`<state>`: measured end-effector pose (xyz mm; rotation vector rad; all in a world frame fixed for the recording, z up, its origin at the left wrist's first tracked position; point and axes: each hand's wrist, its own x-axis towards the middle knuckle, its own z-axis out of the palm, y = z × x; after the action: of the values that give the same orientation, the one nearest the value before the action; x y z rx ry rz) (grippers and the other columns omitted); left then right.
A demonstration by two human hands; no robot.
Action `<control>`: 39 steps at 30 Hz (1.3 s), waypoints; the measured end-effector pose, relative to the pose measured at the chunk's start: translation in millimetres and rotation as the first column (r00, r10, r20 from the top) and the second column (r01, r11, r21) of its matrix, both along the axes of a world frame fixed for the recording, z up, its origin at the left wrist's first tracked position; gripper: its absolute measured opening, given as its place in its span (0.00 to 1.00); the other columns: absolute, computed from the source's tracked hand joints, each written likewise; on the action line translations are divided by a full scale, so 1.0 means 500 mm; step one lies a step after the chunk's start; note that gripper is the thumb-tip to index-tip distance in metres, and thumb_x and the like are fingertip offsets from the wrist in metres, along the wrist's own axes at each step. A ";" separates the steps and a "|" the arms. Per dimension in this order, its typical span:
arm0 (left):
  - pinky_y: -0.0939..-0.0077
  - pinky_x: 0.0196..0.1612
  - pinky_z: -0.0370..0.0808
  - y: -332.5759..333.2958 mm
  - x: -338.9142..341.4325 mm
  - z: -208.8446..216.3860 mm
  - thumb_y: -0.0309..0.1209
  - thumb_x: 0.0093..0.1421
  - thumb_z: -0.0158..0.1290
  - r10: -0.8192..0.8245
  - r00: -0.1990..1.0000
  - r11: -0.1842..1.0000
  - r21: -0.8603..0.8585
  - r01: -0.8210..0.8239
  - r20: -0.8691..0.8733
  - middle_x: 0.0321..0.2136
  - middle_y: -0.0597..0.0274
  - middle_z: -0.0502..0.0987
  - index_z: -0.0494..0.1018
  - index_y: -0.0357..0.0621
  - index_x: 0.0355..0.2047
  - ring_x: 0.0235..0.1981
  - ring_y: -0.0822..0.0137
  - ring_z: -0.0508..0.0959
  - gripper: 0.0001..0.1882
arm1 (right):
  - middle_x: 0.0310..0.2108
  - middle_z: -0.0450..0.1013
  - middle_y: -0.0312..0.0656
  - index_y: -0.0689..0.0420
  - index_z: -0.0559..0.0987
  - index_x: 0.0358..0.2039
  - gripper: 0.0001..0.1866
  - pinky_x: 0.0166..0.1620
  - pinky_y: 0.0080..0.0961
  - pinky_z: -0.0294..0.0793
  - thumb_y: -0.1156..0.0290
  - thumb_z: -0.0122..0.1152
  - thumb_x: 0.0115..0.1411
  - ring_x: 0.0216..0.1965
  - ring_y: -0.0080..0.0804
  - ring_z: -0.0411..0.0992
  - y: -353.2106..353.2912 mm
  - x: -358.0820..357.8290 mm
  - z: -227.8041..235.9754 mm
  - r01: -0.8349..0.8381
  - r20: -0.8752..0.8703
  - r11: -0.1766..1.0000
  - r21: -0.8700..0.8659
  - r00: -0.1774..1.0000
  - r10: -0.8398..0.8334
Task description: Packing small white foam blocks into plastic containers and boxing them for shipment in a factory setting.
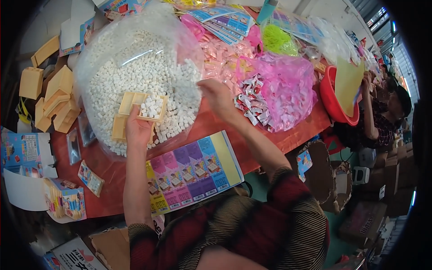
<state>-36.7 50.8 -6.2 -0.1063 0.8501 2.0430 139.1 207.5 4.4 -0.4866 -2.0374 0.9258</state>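
Observation:
My left hand [137, 128] grips a small cream plastic box [157, 120], its thumb at the edge. White cubes [152, 107] fill one section, and a cream section beside it [133, 101] looks bare. Another cream piece [119, 128] shows beside the hand, partly hidden by it. All this is over a large clear plastic bag [92, 47] heaped with small white cubes [130, 72]. At the bag's right edge hovers my right hand [218, 96], its fingers drawn together and pointing left. Whatever is at its fingertips is too blurred to name.
Cream boxes [57, 96] are piled at left. Printed card sheets [193, 171] lie near me on the red table [108, 204]. Rightward are pink packets [225, 56], a pink bag [288, 85] of small wrapped packets and a red basin [327, 94]. A co-worker [382, 108] sits beyond.

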 end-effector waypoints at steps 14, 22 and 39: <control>0.64 0.45 0.66 -0.006 0.060 -0.001 0.29 0.56 0.38 -0.166 0.986 0.985 0.039 0.167 -0.022 0.42 0.56 0.66 0.58 0.40 0.45 0.43 0.62 0.67 0.16 | 0.24 0.66 0.47 0.62 0.70 0.21 0.05 0.28 0.30 0.66 0.76 0.45 0.43 0.27 0.41 0.66 -0.003 0.156 -0.046 0.044 0.284 0.889 0.457 0.939 -0.192; 0.65 0.44 0.67 -0.012 0.060 -0.009 0.30 0.56 0.38 -0.163 0.986 0.986 0.041 0.164 -0.024 0.41 0.57 0.66 0.58 0.41 0.44 0.42 0.63 0.68 0.15 | 0.18 0.67 0.50 0.62 0.70 0.19 0.05 0.24 0.36 0.65 0.75 0.47 0.41 0.22 0.43 0.68 0.044 0.187 -0.065 0.115 0.660 0.843 0.526 0.570 -0.489; 0.65 0.46 0.65 -0.029 0.066 -0.006 0.30 0.56 0.37 -0.119 0.991 0.993 -0.017 0.118 -0.056 0.43 0.55 0.65 0.57 0.38 0.45 0.44 0.61 0.67 0.16 | 0.20 0.69 0.52 0.64 0.71 0.19 0.12 0.25 0.32 0.68 0.66 0.52 0.45 0.24 0.45 0.69 0.034 0.075 -0.052 0.067 0.747 0.949 0.308 0.601 -0.284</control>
<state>-3.8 36.5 -9.4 -0.0048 0.8850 1.9368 176.8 224.5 -21.5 -1.0825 -2.7762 0.2994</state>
